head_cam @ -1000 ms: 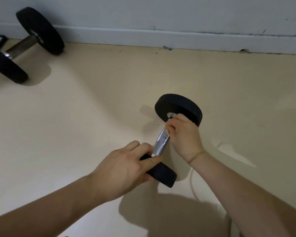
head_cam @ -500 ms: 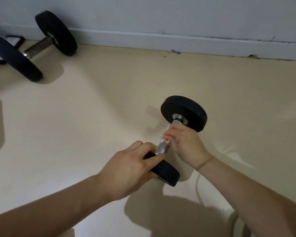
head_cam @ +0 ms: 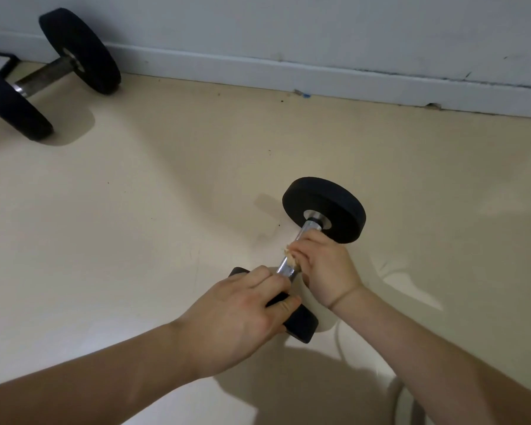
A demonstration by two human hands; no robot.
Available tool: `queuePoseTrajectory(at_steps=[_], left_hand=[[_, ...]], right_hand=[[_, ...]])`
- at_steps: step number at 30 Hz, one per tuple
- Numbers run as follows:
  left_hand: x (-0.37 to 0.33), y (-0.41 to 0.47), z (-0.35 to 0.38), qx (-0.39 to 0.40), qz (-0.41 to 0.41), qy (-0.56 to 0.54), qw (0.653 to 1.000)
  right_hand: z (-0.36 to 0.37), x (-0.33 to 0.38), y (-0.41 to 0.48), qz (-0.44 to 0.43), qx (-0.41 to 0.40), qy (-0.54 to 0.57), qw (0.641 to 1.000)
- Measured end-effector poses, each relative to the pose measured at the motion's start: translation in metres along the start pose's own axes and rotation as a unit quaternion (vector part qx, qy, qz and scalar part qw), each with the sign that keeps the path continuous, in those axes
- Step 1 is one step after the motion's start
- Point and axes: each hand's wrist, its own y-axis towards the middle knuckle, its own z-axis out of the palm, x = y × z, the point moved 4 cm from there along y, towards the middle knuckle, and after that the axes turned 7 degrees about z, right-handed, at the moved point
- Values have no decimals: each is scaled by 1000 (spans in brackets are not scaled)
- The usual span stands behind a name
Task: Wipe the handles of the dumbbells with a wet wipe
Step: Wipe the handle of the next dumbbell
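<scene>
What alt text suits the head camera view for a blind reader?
A person's right hand grips the chrome handle of a small black dumbbell on a pale floor, a scrap of wipe showing in its grip, while the left hand holds its near weight. A larger dumbbell lies by the wall.

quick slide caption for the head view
Left hand grips the near plate while the right hand wraps a wet wipe round the dumbbell handle; second dumbbell by the wall

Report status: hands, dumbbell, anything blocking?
Left hand grips the near weight. Right hand holds wipe on handle. Nothing blocking; second dumbbell by wall.
</scene>
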Motion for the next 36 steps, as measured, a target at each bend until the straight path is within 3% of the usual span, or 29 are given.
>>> queuePoseTrajectory(at_steps=[4, 13, 16, 19, 20, 23, 24, 27, 28, 32, 33, 35, 36], left_hand=[[-5, 5, -1, 8, 13, 15, 1000], [-14, 15, 0, -2, 37, 18, 999], [-20, 19, 6, 19, 40, 7, 999], [-27, 23, 11, 24, 55, 10, 998], [-29, 25, 10, 21, 57, 9, 998], [-31, 26, 6, 21, 61, 2, 998], [-30, 24, 5, 27, 65, -1, 998], [-19, 14, 3, 29, 52, -16, 998], [-15, 11, 3, 27, 39, -21, 999], [-14, 10, 3, 19, 23, -19, 999], [-16, 11, 4, 17, 28, -22, 999], [-17, 11, 6, 12, 32, -34, 999], [-18, 11, 6, 11, 30, -42, 999]], right_hand=[[-4, -15, 6, 48, -22, 30, 998], [-4, -13, -21, -62, 73, 7, 995], [-13, -26, 1, -43, -8, -21, 999], [-16, -38, 4, 76, -80, -48, 993], [-11, -34, -8, 84, -59, -49, 994], [5, -13, -35, -18, 97, -55, 994], [2, -17, -24, -19, 103, -79, 991], [-16, -42, 11, 77, -34, -64, 994], [-16, -39, 8, 98, -41, -58, 993], [0, -9, -34, -2, 112, -57, 992], [-2, -12, -26, -8, 117, -68, 991], [-8, -33, 1, 24, 17, -75, 997], [-10, -37, 8, 64, 6, -81, 995]])
